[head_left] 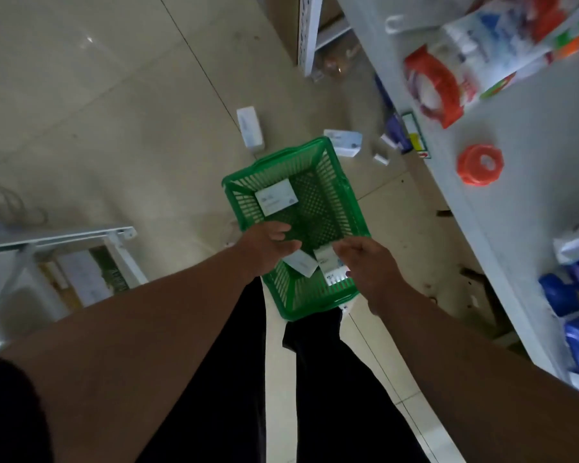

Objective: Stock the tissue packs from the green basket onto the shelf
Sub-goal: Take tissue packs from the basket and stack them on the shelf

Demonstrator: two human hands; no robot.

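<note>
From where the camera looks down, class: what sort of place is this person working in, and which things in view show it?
Probably a small shop aisle. White shelving carries packaged goods, a green basket sits on the tiled floor, and a price label hangs on the shelf edge.

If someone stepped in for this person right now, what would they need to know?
Left hand: reaching into the green basket, fingers over a white tissue pack; a firm grip is not clear.
Right hand: fingers curled at a second pack at the basket's near end.
A third pack lies at the basket's far end.
Two similar boxes lie on the floor beyond the basket.
The white shelf on the right holds other goods.
Left: lift the packs out and place them on the shelf.
</note>
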